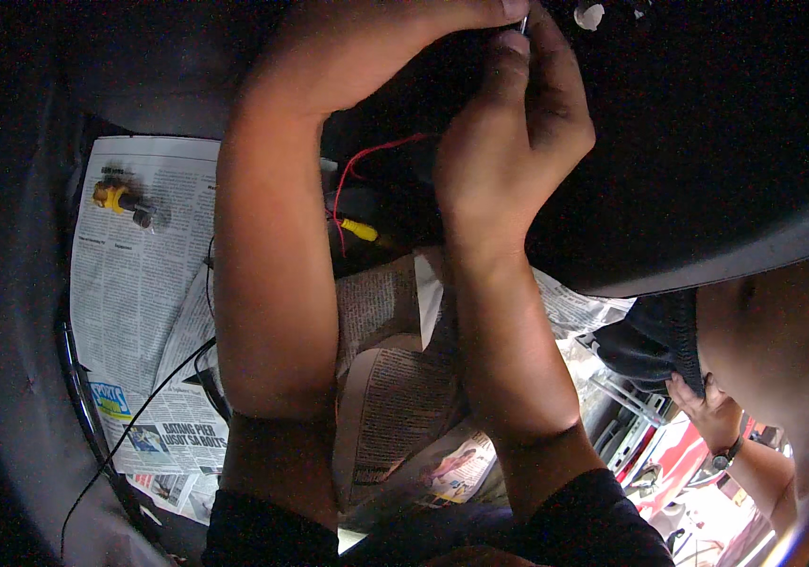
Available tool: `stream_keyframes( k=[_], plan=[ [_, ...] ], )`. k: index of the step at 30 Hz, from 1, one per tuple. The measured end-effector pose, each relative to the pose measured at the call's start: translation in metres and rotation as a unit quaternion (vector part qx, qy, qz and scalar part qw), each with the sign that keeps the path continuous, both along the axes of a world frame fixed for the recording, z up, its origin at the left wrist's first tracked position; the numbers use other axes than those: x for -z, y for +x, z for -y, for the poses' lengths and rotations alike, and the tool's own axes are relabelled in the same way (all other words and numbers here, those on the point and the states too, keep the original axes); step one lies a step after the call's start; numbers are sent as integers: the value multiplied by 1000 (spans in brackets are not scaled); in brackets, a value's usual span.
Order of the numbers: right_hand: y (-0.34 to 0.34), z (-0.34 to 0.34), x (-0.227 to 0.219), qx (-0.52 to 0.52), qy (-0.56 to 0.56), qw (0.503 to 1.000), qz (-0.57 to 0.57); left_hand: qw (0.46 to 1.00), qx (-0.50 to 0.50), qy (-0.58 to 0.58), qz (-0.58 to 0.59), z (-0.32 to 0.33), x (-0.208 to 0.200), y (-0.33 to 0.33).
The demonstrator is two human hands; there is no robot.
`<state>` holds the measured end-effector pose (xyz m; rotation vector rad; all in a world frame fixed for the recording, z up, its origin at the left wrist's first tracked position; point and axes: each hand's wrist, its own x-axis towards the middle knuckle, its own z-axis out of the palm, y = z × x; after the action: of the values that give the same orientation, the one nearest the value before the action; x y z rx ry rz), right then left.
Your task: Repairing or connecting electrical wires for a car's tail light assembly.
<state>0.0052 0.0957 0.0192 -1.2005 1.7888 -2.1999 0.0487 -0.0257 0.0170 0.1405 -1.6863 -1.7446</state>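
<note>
Both my arms reach up to the top of the head view. My right hand (518, 142) is closed, pinching a thin, shiny metal piece (524, 25) between thumb and fingers. From the left, my left hand (423, 24) meets it, its thumb tip at the piece's upper end. The upper edge of the picture cuts off the rest of that hand, but it looks closed; what it grips I cannot make out. Below and between the hands hang a red wire (355, 165) and a yellow-handled tool or connector (359, 230), partly in shadow.
Newspaper sheets (140, 283) line the surface at left and middle. A yellow-and-black part with a clear end (123, 201) lies on them. A black cable (140, 418) crosses the lower left. A dark curved panel (706, 189) fills the right; beyond it stands another person, their hand (711, 411) low.
</note>
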Motion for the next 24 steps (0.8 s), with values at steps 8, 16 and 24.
stream_keyframes(
  k=[8,16,24],
  plan=[
    [-4,8,12,86,31,994,-53,999,20,26,-11,-7,-4,0],
    [-1,-1,-2,79,33,991,-105,999,26,32,-6,-3,1,-3],
    [-16,8,16,75,15,994,-75,998,40,54,-18,-5,0,-2]
  ],
)
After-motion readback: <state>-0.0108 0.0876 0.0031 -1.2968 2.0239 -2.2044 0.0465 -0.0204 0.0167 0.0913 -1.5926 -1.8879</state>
